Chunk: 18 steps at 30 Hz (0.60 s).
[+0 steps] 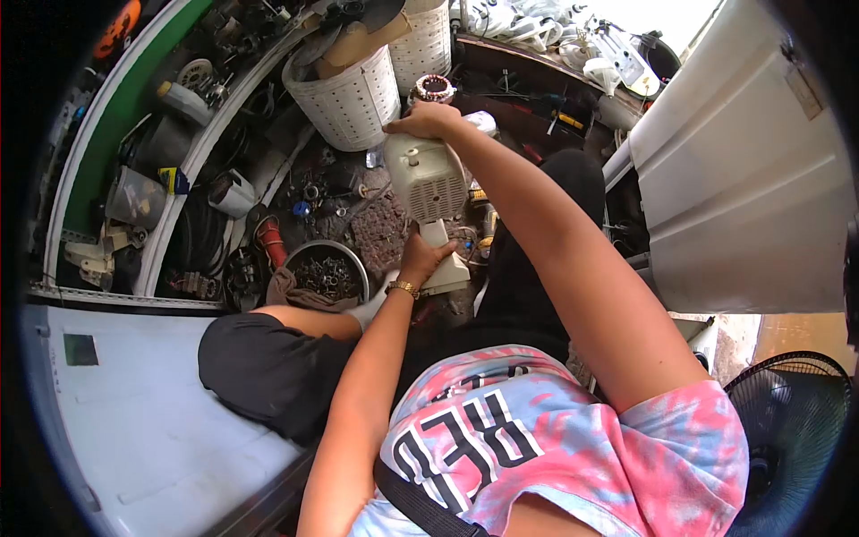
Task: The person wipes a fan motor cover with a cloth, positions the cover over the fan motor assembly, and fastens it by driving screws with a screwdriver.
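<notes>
A cream-coloured electric fan body (428, 183) stands between my legs, with a vented motor housing on a short neck and no blades or grille in sight. My left hand (428, 257) wraps round the neck just above the base (447, 277); a gold-coloured band is on that wrist. At the top of the housing, my right hand (424, 121) grips its far end, fingertips partly hidden. Just beyond that hand lies a round dark thing ringed with pinkish beads (435, 88). Left of the base sits a round metal bowl (365, 277) full of small metal parts.
White perforated baskets (344, 98) stand ahead. Shelves (192, 170) crowded with parts line the left, above a pale appliance panel (161, 412). A big white panel (743, 161) rises at right, with a black fan (787, 430) below. Loose parts and tools litter the floor.
</notes>
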Motion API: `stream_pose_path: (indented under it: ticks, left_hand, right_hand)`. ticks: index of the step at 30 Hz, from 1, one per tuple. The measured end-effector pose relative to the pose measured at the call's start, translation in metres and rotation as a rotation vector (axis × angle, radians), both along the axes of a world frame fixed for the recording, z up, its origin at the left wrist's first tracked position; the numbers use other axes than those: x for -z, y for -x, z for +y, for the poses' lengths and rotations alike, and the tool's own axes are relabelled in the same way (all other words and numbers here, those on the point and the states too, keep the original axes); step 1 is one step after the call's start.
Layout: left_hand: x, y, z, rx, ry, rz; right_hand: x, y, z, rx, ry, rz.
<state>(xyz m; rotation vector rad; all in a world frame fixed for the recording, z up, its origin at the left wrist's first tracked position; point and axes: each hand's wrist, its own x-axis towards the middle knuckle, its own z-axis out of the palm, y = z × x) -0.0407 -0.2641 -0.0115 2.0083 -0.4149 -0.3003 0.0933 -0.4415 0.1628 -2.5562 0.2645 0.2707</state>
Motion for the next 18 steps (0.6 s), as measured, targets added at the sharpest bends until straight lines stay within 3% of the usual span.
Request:
stream_pose_path:
  ticks: [7, 11, 14, 18]
  left_hand:
    - [-0.008, -0.023, 0.002, 0.023, 0.026, 0.088]
    - [-0.010, -0.046, 0.015, 0.085, -0.061, 0.148]
    - [-0.038, -0.060, 0.021, 0.084, -0.174, 0.162]
    - [-0.018, -0.084, 0.033, 0.099, -0.137, 0.237]
  right_hand:
    - [0.019, -0.020, -0.003, -0.022, -0.191, -0.052]
    - [0.036, -0.038, -0.025, -0.027, -0.513, -0.195]
    - [0.049, -0.034, -0.062, -0.011, -0.394, -0.351]
    - [0.071, -0.001, -0.094, 0.073, -0.450, -0.393]
